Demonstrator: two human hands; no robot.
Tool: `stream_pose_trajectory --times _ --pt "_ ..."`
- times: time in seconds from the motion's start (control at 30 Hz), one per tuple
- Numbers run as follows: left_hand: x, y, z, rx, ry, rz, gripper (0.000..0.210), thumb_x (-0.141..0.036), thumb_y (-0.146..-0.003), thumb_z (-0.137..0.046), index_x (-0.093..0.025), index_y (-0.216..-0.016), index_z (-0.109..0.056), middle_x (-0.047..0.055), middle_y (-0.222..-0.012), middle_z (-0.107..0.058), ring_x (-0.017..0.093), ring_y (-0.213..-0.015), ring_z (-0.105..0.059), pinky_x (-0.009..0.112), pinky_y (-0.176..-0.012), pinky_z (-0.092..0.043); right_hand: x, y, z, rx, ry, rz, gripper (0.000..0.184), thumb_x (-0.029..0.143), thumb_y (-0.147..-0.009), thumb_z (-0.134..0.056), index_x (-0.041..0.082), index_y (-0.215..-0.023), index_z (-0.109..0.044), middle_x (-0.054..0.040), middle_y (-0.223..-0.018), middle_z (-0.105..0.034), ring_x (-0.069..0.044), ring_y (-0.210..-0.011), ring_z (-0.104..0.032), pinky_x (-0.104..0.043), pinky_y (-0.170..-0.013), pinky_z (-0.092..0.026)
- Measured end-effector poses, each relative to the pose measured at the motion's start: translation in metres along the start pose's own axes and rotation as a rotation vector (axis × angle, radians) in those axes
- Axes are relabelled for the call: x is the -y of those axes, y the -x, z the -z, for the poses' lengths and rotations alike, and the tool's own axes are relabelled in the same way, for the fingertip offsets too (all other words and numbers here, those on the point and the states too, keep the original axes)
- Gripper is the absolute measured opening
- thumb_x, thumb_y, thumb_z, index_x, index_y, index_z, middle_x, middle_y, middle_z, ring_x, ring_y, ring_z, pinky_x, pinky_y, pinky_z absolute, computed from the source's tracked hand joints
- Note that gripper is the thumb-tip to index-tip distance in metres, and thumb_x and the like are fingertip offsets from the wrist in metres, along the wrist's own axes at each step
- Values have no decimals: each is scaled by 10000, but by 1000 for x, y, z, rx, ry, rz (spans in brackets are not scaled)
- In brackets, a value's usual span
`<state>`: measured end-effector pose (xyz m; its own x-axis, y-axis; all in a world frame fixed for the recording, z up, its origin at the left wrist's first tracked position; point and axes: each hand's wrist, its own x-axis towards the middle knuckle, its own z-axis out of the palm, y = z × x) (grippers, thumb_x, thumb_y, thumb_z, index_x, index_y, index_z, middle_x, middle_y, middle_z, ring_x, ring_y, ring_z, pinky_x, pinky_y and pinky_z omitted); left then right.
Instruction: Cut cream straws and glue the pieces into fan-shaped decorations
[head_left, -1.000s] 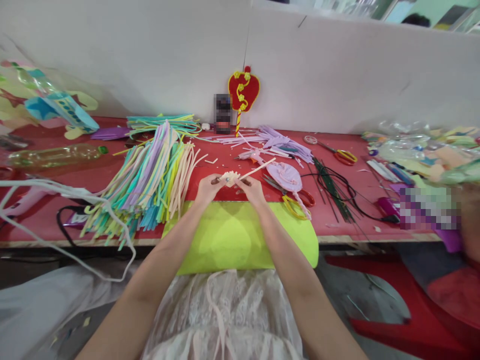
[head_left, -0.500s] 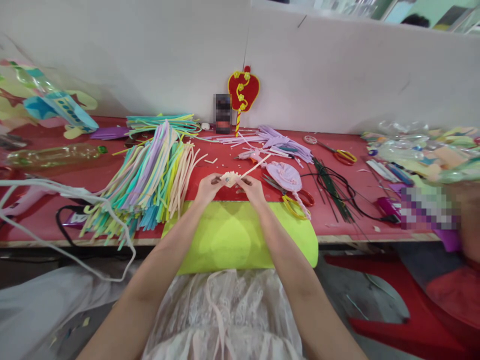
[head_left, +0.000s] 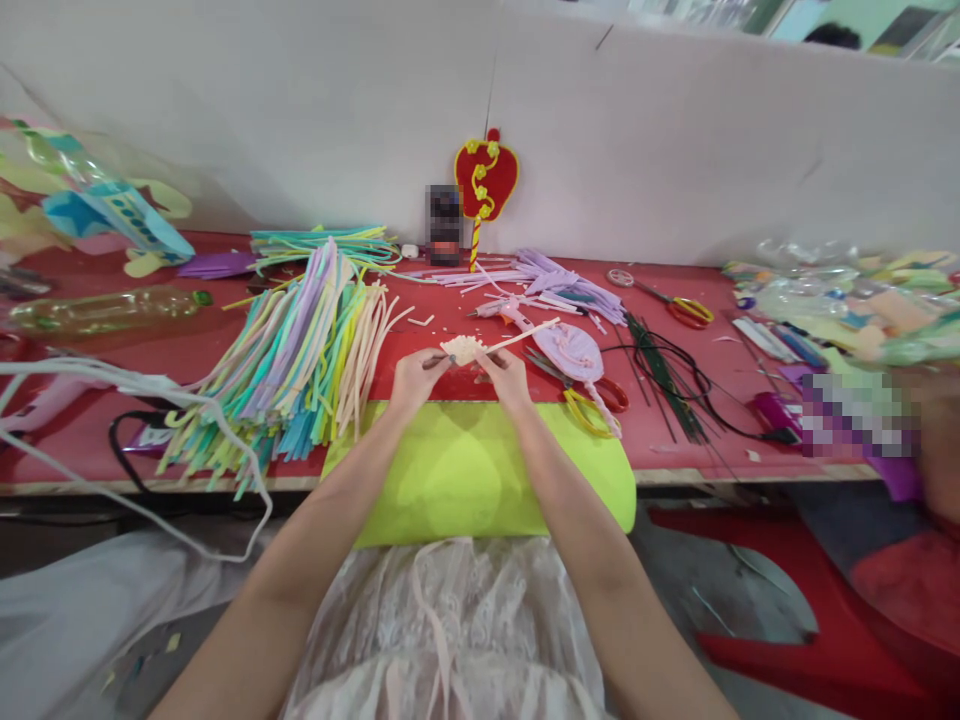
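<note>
My left hand (head_left: 418, 378) and my right hand (head_left: 506, 375) meet over the red table, both closed in a pinch. Between them is a small cream pipe-cleaner piece (head_left: 463, 348) with a bumpy, fan-like edge. From its right side a straight cream pipe-cleaner end (head_left: 531, 333) sticks out past my right fingers. The fingertips partly hide the lower edge of the piece. Just right of my right hand lie a flat lilac pipe-cleaner disc (head_left: 570, 350) with a braided tail, scissors with red and yellow handles (head_left: 589, 412) and a pink glue gun (head_left: 511, 314).
A big bunch of pastel pipe cleaners (head_left: 300, 350) covers the table at left, near a plastic bottle (head_left: 112, 310). Lilac stems (head_left: 566, 280), dark wires (head_left: 667, 385) and a black cable lie at right. A red apple-shaped ornament (head_left: 487, 180) leans on the wall. A white cable (head_left: 247, 480) loops at front left.
The cream piece has turned in my fingers, showing its fan-like edge more. Its straight end has swung lower and farther right. Both hands stay in nearly the same place.
</note>
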<state>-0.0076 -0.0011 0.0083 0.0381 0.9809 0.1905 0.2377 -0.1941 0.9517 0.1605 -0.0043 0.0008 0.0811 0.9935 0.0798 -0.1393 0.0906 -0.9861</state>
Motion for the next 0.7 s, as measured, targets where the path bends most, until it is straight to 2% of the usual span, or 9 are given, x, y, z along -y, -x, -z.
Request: stream_pose_trajectory --times 0.3,0.63,0.7 --pt "8 -3 -3 34 120 22 190 -293 -676 -677 -158 -807 -650 59 -842 -717 176 -785 -676 278 -755 -521 -3 -2 -1 -1 17 -41 380 514 -605 -707 166 -743 -638 -18 -697 -652 -158 -648 -607 -251 -492 -516" --pt "11 -5 -4 32 124 14 226 -313 -650 -696 -153 -800 -639 68 -832 -707 184 -776 -668 305 -757 -517 -1 0 0 12 71 -38 371 511 -635 -686 162 -750 -646 -29 -706 -664 -157 -623 -605 -254 -494 -515" --pt "10 -4 -4 27 84 16 252 -303 -658 -695 -152 -852 -640 65 -834 -706 183 -777 -668 303 -759 -515 -1 0 0 10 75 -33 363 505 -636 -687 161 -742 -645 -29 -701 -663 -153 -608 -600 -256 -498 -516"
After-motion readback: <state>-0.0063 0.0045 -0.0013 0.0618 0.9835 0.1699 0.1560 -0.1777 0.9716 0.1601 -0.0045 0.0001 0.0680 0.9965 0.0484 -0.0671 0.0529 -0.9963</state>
